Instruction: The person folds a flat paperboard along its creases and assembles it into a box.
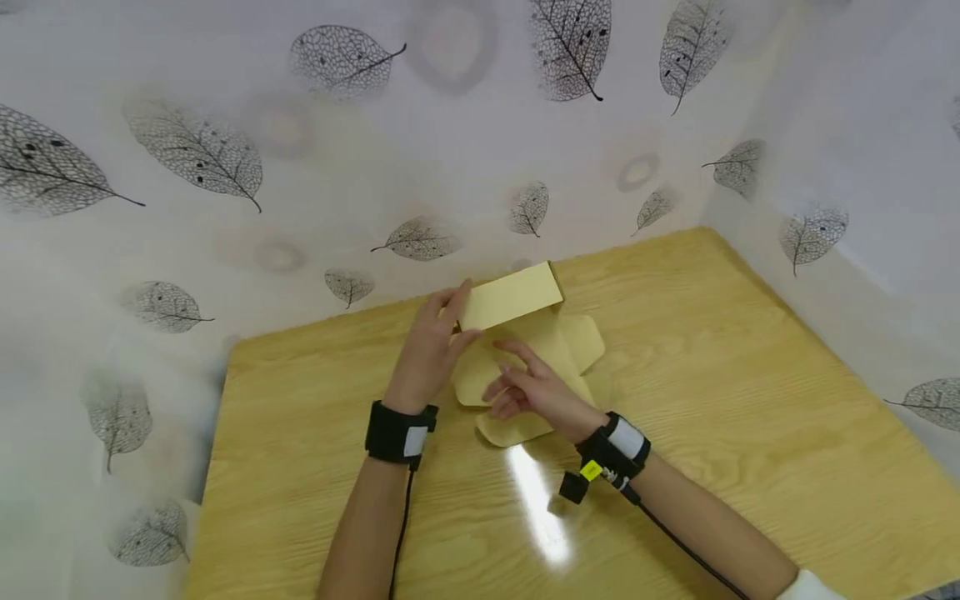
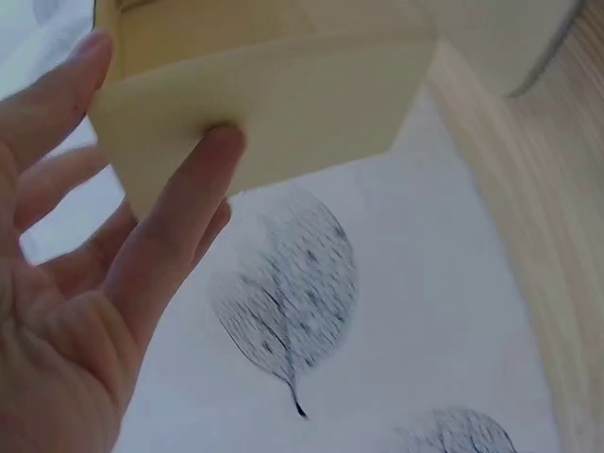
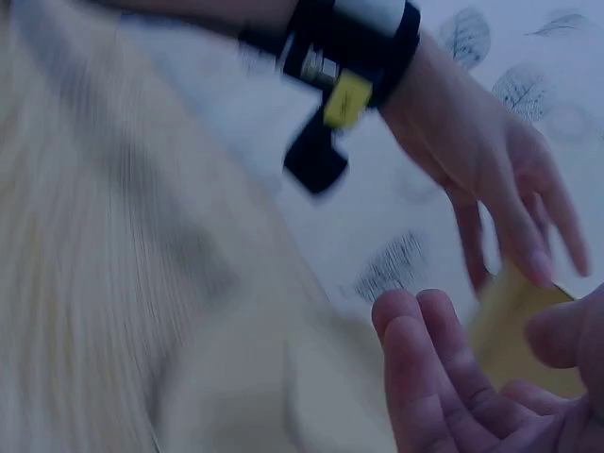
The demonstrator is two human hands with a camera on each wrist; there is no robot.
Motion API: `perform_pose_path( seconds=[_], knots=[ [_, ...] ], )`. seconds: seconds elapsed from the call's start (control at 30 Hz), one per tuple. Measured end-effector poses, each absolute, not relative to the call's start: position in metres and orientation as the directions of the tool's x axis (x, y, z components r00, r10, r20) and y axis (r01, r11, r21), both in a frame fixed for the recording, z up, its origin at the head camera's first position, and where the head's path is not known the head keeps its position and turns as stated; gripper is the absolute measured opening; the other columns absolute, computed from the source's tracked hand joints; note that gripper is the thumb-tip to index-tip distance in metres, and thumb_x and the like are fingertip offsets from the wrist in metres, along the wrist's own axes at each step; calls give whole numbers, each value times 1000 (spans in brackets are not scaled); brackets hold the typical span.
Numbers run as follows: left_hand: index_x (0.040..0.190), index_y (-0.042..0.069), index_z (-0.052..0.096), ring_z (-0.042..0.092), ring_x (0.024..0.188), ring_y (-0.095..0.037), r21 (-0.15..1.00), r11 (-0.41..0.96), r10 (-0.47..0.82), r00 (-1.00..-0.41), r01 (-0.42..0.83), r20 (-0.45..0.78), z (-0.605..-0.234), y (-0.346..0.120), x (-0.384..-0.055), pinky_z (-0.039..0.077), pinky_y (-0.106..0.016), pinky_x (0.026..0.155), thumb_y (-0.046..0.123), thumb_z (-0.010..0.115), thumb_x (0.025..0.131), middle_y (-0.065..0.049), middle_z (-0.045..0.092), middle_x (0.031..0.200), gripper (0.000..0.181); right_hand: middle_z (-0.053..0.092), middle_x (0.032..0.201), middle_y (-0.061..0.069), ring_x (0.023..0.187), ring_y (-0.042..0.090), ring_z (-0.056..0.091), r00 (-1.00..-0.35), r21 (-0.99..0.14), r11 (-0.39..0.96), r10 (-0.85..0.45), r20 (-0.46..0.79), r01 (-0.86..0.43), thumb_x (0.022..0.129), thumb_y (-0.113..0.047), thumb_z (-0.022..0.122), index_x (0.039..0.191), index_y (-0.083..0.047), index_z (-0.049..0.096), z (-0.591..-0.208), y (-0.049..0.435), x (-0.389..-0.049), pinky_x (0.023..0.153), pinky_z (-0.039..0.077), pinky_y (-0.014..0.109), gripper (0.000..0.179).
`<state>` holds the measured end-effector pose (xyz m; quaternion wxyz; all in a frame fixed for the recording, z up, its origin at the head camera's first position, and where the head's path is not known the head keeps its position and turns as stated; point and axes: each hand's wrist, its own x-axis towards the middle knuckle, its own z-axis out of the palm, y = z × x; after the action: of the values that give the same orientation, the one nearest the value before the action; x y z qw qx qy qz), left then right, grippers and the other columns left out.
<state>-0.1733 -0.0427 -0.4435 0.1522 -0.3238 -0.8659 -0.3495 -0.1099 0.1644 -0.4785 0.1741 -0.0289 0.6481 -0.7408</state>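
Note:
A partly folded yellowish cardboard box [image 1: 513,297] stands near the far edge of the table, its long wall raised and loose flaps [image 1: 582,340] spread toward the person. The left hand [image 1: 426,357] grips the box's left end. In the left wrist view, a fingertip of the left hand [image 2: 90,330] presses on the box wall [image 2: 321,109] while other fingers reach around its end. Over the lower flaps hovers the right hand [image 1: 542,392], its fingers loosely bent. Nothing shows between the fingers of the right hand [image 3: 425,377] in the blurred right wrist view.
Beneath the box lies a wood-grain table [image 1: 300,467] with a bright light reflection. A wall [image 1: 450,150] with a leaf pattern rises directly behind the table. Both wrists wear black straps [image 1: 396,432] with cables running along the forearms.

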Motion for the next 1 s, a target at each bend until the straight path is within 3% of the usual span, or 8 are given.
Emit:
perform_pose_path(
  seconds=[0.1,0.23,0.33,0.43,0.6,0.73,0.83,1.0],
  knots=[
    [161,-1,37,60,110,-34,453,563,375,-702,691,605,-444,-19,-159,57,-45,94,20,74,96,-25,55,137,77,76,106,-3,92,10,75,-928,-869,-379,-314,-203,318,117,-30,31,146,-18,39,-473,143,-116,86,62,26,32],
    [165,1,27,55,124,-37,524,572,272,-748,631,605,-449,7,-138,54,-49,105,25,70,100,-25,50,141,81,70,95,-7,82,5,67,-969,-827,-512,-51,-243,234,114,-17,38,132,-16,46,-463,133,-127,74,55,17,19],
    [169,8,16,50,134,-38,667,523,212,-839,531,501,-449,14,-130,52,-53,109,33,66,105,-25,44,148,85,64,80,-8,68,5,61,-971,-934,-311,101,-217,176,108,-10,50,143,-10,50,-459,148,-135,63,49,17,35],
    [171,17,7,45,143,-39,802,435,153,-912,409,381,-445,8,-133,47,-59,114,42,61,106,-23,37,160,88,54,62,-8,53,6,51,-987,-986,103,108,-118,129,102,-8,58,151,-7,51,-458,177,-142,51,42,20,49],
    [167,10,25,47,148,-40,876,422,162,-970,233,180,-449,-13,-153,45,-62,117,43,48,111,-21,40,165,69,45,58,-5,48,10,38,-997,-703,710,-75,-31,-31,95,-9,59,146,-4,58,-457,220,-151,45,29,24,51],
    [133,-4,64,72,103,-34,833,534,242,-970,147,16,-475,-20,-170,61,-44,85,27,46,112,-20,72,114,41,48,63,-2,52,12,40,-983,-579,812,-160,-94,-76,90,-8,59,137,-4,65,-464,233,-159,48,28,24,47],
    [106,-3,68,58,68,-24,811,573,253,-967,117,-39,-492,-20,-178,45,-32,59,18,50,110,-11,61,80,29,47,63,-3,52,11,38,-981,-547,835,-153,-118,-65,92,-10,60,136,-7,66,-475,234,-161,47,27,23,44],
    [137,0,66,72,96,-27,816,576,234,-964,33,-126,-493,-25,-180,60,-40,79,31,55,109,-18,75,115,42,48,63,-5,50,9,38,-991,-535,841,-129,-44,-86,103,-23,60,146,-11,62,-478,235,-152,45,26,22,44]
  ],
)
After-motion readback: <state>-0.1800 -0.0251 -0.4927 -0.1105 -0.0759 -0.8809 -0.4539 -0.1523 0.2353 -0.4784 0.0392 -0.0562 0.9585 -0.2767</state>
